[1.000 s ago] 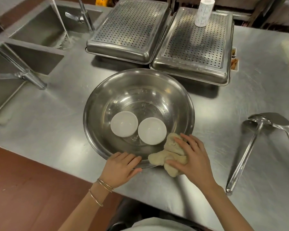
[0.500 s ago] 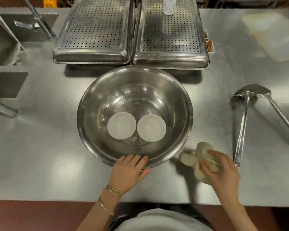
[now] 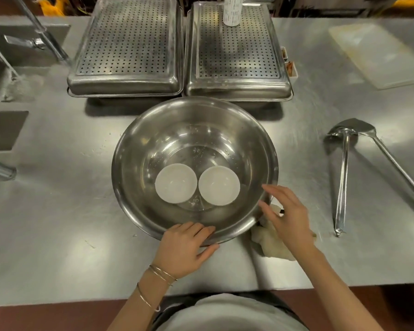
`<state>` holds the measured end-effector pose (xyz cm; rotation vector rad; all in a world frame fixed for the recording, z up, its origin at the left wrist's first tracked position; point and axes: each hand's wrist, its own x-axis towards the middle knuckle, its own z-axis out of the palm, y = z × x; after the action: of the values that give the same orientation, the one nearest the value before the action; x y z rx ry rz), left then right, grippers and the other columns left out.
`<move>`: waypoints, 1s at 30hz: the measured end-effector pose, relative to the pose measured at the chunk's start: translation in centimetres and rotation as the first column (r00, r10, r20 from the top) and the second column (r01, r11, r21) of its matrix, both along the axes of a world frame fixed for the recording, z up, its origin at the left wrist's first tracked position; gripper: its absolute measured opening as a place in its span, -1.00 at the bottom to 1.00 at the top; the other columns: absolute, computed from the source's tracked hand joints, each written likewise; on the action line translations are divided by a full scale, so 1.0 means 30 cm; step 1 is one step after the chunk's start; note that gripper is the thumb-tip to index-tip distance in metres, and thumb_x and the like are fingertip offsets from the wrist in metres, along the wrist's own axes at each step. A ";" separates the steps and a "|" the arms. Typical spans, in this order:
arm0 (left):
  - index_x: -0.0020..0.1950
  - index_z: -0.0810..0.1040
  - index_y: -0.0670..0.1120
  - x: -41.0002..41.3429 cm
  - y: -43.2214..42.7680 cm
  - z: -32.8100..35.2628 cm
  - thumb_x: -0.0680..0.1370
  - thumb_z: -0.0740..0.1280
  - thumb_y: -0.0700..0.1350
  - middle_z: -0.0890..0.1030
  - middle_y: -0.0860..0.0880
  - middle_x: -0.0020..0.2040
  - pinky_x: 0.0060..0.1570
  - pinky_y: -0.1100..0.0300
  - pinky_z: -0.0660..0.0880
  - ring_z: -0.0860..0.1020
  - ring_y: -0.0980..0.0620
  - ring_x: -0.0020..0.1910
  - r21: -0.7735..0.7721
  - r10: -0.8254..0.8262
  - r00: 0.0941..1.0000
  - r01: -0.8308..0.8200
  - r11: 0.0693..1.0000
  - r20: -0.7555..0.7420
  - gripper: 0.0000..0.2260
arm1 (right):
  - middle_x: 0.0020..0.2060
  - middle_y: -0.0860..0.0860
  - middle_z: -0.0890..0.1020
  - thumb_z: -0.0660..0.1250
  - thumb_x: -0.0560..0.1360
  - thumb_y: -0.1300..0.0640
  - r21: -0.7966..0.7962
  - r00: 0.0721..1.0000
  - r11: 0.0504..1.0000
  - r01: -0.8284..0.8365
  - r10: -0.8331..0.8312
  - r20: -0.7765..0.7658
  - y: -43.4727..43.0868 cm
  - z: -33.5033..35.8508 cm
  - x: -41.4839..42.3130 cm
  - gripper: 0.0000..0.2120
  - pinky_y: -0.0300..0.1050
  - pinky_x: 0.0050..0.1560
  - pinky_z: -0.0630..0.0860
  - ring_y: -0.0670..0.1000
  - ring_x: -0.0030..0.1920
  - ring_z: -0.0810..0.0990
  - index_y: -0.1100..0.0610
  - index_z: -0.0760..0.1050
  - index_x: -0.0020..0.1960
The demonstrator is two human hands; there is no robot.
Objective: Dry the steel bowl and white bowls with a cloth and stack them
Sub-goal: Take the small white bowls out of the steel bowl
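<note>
Head view: left hand (image 3: 184, 249) rests on steel bowl (image 3: 225, 130) rim, right hand (image 3: 287, 218) hovers over cloth (image 3: 270, 244), both grips spread.

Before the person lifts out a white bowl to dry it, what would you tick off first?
1. Big bowl steadied: left hand rests on the steel bowl's near rim. Ok.
2. White bowls reachable: left white bowl and right white bowl sit upright, side by side, uncovered. Ok.
3. Cloth gripped: cloth lies on the counter beneath the right hand, which is spread open and holds nothing. Not ok.
4. Steel bowl dry: its bottom looks wet. Not ok.
5. Utensils out of the way: ladle and spatula lie apart, to the right. Ok.
</note>
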<state>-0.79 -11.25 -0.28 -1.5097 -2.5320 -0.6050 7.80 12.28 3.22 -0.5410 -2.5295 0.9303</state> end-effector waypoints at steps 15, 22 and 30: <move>-0.03 0.62 0.05 0.003 0.000 -0.007 0.51 0.20 0.19 0.60 0.12 -0.23 -0.39 0.28 0.40 0.51 0.13 -0.32 -0.017 0.027 0.999 -0.026 1.000 0.033 -0.70 | 0.14 0.20 0.53 0.25 0.51 0.26 0.011 0.634 0.940 -0.340 0.221 0.741 0.029 -0.135 -0.491 -0.53 0.02 0.06 0.45 0.23 0.13 0.52 0.11 0.24 0.38; 0.01 0.62 0.05 0.009 0.000 0.014 0.48 0.25 0.17 0.62 0.14 -0.15 -0.34 0.30 0.48 0.55 0.15 -0.26 -0.058 0.035 0.987 -0.026 0.998 0.155 -0.72 | 0.08 0.09 0.60 0.24 0.48 0.25 -0.041 0.770 0.952 -0.303 0.270 0.578 0.045 -0.042 -0.435 -0.60 -0.03 -0.02 0.50 0.11 0.04 0.56 0.04 0.40 0.30; 0.27 0.48 0.05 0.076 0.167 0.069 0.46 0.24 0.13 0.59 0.16 0.01 -0.28 0.32 0.51 0.55 0.18 -0.13 -0.046 0.014 0.976 -0.005 0.999 0.216 -0.59 | -0.12 -0.03 0.56 0.31 0.44 0.31 -0.264 0.981 0.963 0.051 0.001 0.192 0.207 0.167 -0.237 -0.64 -0.23 -0.20 0.56 -0.07 -0.19 0.52 0.09 0.51 0.21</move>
<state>1.50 -6.24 1.79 -1.5215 -2.7286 -0.7537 0.69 18.49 8.23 -0.7755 -2.5699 1.2780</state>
